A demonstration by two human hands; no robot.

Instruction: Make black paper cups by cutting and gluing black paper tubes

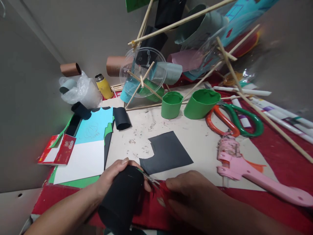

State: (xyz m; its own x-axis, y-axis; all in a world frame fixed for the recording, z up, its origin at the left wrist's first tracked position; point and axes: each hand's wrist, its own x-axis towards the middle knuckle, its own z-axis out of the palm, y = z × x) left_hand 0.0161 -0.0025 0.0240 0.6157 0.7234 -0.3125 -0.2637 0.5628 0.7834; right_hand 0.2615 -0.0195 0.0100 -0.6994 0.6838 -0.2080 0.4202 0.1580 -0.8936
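Observation:
My left hand (pixel 116 173) is wrapped round a black paper tube (pixel 122 195), which tilts toward me at the table's front edge. In my right hand (pixel 186 192) is a pair of scissors (pixel 152 179) with red handles, mostly covered by my fingers. Their blades meet the tube's far rim, beside my left fingers. Just beyond lies a black paper sheet (pixel 168 153) with a curved notch cut from its left side. Two green paper tubes (pixel 170 109) stand farther back.
A pink glue gun (pixel 259 182) and larger scissors with orange and green handles (pixel 246 120) lie right. Paper sheets (pixel 80 163) and a red packet (pixel 60 148) are left. Wooden sticks (pixel 181 23), a clear plastic lid (pixel 146 71) and a yellow bottle (pixel 104 86) occupy the back.

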